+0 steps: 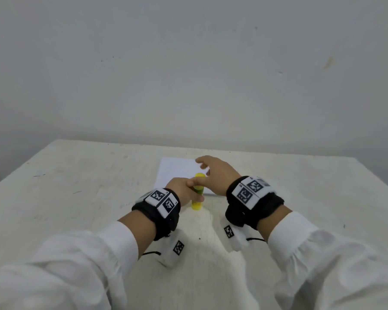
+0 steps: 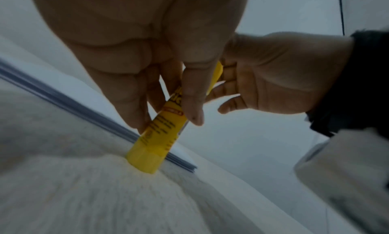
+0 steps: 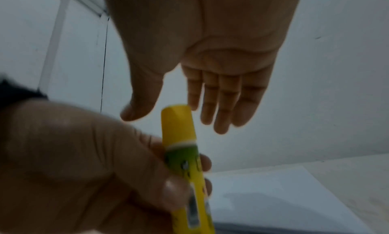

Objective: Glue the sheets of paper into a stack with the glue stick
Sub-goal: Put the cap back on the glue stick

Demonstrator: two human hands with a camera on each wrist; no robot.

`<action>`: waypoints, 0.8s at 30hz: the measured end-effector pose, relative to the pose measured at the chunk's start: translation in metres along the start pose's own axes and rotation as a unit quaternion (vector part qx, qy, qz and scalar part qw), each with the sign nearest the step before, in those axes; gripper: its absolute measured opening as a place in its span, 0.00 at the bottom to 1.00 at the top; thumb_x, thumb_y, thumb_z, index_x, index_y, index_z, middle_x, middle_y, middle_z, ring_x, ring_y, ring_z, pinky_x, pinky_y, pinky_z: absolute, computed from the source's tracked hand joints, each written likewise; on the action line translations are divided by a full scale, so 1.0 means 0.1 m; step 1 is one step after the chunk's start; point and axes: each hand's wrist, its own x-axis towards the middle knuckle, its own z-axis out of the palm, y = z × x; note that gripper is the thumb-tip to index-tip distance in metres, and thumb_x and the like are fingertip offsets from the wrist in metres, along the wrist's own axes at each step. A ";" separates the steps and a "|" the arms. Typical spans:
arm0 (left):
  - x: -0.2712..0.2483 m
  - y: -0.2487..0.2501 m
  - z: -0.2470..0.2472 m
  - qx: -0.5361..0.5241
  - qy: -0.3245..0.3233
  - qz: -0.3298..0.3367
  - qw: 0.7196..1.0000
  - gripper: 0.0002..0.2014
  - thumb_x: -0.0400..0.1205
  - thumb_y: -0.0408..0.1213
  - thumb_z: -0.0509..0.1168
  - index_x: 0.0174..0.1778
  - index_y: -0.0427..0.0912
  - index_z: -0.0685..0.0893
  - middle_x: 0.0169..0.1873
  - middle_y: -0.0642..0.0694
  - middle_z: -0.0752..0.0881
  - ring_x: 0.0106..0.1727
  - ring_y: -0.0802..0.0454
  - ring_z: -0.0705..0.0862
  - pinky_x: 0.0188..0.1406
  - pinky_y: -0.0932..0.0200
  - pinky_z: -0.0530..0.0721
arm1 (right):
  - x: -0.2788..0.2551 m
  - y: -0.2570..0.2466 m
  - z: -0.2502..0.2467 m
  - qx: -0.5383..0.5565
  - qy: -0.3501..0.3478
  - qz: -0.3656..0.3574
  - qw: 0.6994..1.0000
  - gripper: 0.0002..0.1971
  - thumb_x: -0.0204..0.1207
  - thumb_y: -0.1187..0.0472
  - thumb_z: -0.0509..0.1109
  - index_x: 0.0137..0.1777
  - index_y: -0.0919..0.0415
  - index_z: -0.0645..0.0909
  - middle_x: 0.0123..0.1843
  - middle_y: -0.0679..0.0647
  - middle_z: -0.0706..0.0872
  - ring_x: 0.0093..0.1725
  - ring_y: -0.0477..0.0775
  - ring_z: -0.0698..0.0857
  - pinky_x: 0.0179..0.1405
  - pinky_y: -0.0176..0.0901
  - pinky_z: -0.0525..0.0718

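Observation:
A yellow glue stick (image 1: 197, 205) with its cap on stands upright on the white table (image 1: 81, 186), base down by the near edge of a stack of white paper sheets (image 1: 177, 171). My left hand (image 1: 181, 189) grips the stick's barrel, thumb and fingers curled round it. In the left wrist view those fingers (image 2: 128, 94) wrap the glue stick (image 2: 154, 139). My right hand (image 1: 215, 173) hovers open over the cap. In the right wrist view, the right hand (image 3: 221, 68) has its thumb and straight fingers on either side of the cap (image 3: 179, 126), not gripping it.
The paper stack (image 3: 273, 196) lies flat toward the table's far middle, its layered edge (image 2: 63, 103) facing me. A plain grey wall (image 1: 188, 63) rises behind the table. Bare tabletop (image 1: 311, 198) extends left and right of the hands.

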 end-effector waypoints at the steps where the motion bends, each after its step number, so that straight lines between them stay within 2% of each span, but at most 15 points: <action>1: 0.01 -0.01 -0.02 -0.006 -0.001 -0.004 1.000 0.07 0.72 0.32 0.77 0.41 0.45 0.86 0.33 0.53 0.82 0.45 0.50 0.81 0.55 0.56 0.80 | -0.01 -0.02 -0.02 -0.009 -0.023 -0.024 0.999 0.25 0.78 0.54 0.70 0.75 0.51 0.71 0.72 0.47 0.76 0.66 0.48 0.77 0.59 0.34 0.71; 3: 0.01 -0.03 -0.06 -0.003 0.003 -0.011 1.000 0.07 0.72 0.31 0.77 0.40 0.45 0.87 0.34 0.50 0.83 0.46 0.49 0.82 0.61 0.53 0.81 | -0.02 -0.07 -0.04 -0.068 -0.048 -0.057 0.995 0.21 0.82 0.63 0.63 0.75 0.52 0.74 0.75 0.48 0.75 0.73 0.47 0.73 0.66 0.33 0.66; 5: 0.02 -0.05 -0.08 0.007 0.003 -0.016 1.000 0.06 0.71 0.33 0.77 0.39 0.44 0.87 0.36 0.48 0.84 0.46 0.48 0.83 0.63 0.50 0.82 | 0.02 -0.10 -0.03 -0.095 -0.035 -0.049 0.994 0.20 0.82 0.64 0.63 0.73 0.55 0.76 0.74 0.49 0.76 0.73 0.49 0.73 0.67 0.34 0.67; 7: 0.03 -0.02 -0.08 0.020 0.003 -0.017 1.000 0.08 0.71 0.35 0.78 0.44 0.42 0.88 0.39 0.45 0.85 0.49 0.46 0.85 0.63 0.49 0.83 | 0.07 -0.13 -0.01 -0.091 -0.005 -0.011 0.996 0.17 0.79 0.56 0.69 0.67 0.58 0.80 0.66 0.52 0.81 0.65 0.51 0.78 0.58 0.36 0.73; 8: 0.05 -0.01 -0.08 0.029 0.005 -0.021 0.999 0.12 0.71 0.36 0.78 0.49 0.40 0.89 0.42 0.44 0.85 0.53 0.45 0.86 0.63 0.49 0.82 | 0.09 -0.14 0.00 -0.086 0.012 0.010 0.996 0.15 0.76 0.52 0.72 0.60 0.58 0.81 0.58 0.52 0.83 0.58 0.52 0.80 0.48 0.36 0.75; 10: 0.07 0.01 -0.08 0.044 0.011 -0.030 0.999 0.18 0.71 0.37 0.78 0.55 0.37 0.87 0.46 0.43 0.85 0.57 0.44 0.86 0.63 0.49 0.82 | 0.11 -0.17 0.00 -0.070 0.027 0.032 0.997 0.18 0.72 0.45 0.75 0.52 0.56 0.77 0.49 0.50 0.80 0.49 0.52 0.78 0.36 0.36 0.72; 13: 0.10 0.03 -0.09 0.056 0.009 -0.029 0.998 0.18 0.72 0.37 0.77 0.57 0.35 0.87 0.45 0.42 0.85 0.54 0.44 0.85 0.64 0.49 0.82 | 0.10 -0.20 -0.03 -0.047 -0.022 0.001 0.999 0.24 0.76 0.53 0.72 0.72 0.54 0.74 0.69 0.51 0.78 0.66 0.51 0.77 0.58 0.37 0.72; 16: 0.11 0.02 -0.10 0.077 -0.002 -0.020 0.997 0.17 0.74 0.38 0.76 0.58 0.38 0.87 0.45 0.44 0.84 0.50 0.48 0.83 0.63 0.53 0.81 | 0.09 -0.24 -0.07 -0.124 -0.059 -0.005 0.991 0.21 0.81 0.63 0.65 0.74 0.56 0.75 0.75 0.51 0.76 0.72 0.51 0.75 0.66 0.37 0.71; 18: 0.10 0.01 -0.10 0.073 -0.005 -0.018 0.997 0.19 0.74 0.37 0.76 0.59 0.38 0.86 0.47 0.44 0.85 0.51 0.48 0.83 0.64 0.52 0.81 | 0.15 -0.24 -0.06 -0.128 -0.036 0.013 0.991 0.13 0.80 0.58 0.67 0.61 0.61 0.84 0.61 0.53 0.85 0.60 0.52 0.82 0.55 0.39 0.77; 19: 0.11 0.01 -0.10 0.066 -0.004 -0.020 0.998 0.20 0.73 0.36 0.77 0.60 0.38 0.85 0.50 0.43 0.86 0.53 0.47 0.85 0.64 0.51 0.82 | 0.16 -0.25 -0.05 -0.127 -0.023 0.021 0.991 0.11 0.78 0.53 0.69 0.44 0.61 0.85 0.44 0.53 0.86 0.44 0.53 0.83 0.42 0.39 0.78; 20: 0.10 0.00 -0.10 0.061 -0.003 -0.025 0.998 0.20 0.72 0.36 0.78 0.60 0.38 0.85 0.53 0.43 0.87 0.56 0.46 0.85 0.64 0.50 0.82 | 0.16 -0.25 -0.03 -0.121 -0.002 0.036 0.992 0.19 0.77 0.48 0.70 0.30 0.59 0.78 0.30 0.52 0.79 0.31 0.52 0.77 0.30 0.38 0.72; 21: 0.10 0.00 -0.10 0.061 -0.004 -0.029 0.998 0.21 0.72 0.36 0.78 0.60 0.38 0.85 0.55 0.42 0.87 0.57 0.45 0.85 0.64 0.49 0.82 | 0.17 -0.23 0.00 -0.119 0.008 0.046 0.992 0.24 0.76 0.44 0.70 0.25 0.58 0.70 0.24 0.51 0.71 0.25 0.51 0.70 0.26 0.38 0.67; 22: 0.11 0.00 -0.10 0.066 -0.010 -0.030 0.997 0.20 0.72 0.37 0.77 0.59 0.39 0.85 0.55 0.42 0.87 0.58 0.45 0.85 0.64 0.49 0.82 | 0.16 -0.22 0.00 -0.104 0.017 0.047 0.993 0.25 0.76 0.42 0.68 0.26 0.58 0.70 0.25 0.50 0.71 0.25 0.50 0.70 0.27 0.37 0.67; 23: 0.11 0.00 -0.10 0.074 -0.016 -0.025 0.997 0.19 0.73 0.38 0.77 0.59 0.40 0.85 0.54 0.43 0.87 0.57 0.46 0.85 0.64 0.50 0.82 | 0.15 -0.19 0.01 -0.076 0.023 0.040 0.996 0.21 0.77 0.41 0.66 0.33 0.57 0.77 0.32 0.51 0.78 0.32 0.50 0.77 0.33 0.37 0.72; 24: 0.11 0.00 -0.11 0.081 -0.018 -0.019 0.996 0.18 0.74 0.39 0.76 0.58 0.40 0.85 0.51 0.44 0.87 0.55 0.47 0.85 0.64 0.52 0.82 | 0.13 -0.18 0.00 -0.043 0.017 0.032 0.998 0.17 0.78 0.43 0.66 0.48 0.57 0.84 0.46 0.51 0.84 0.45 0.50 0.82 0.45 0.37 0.75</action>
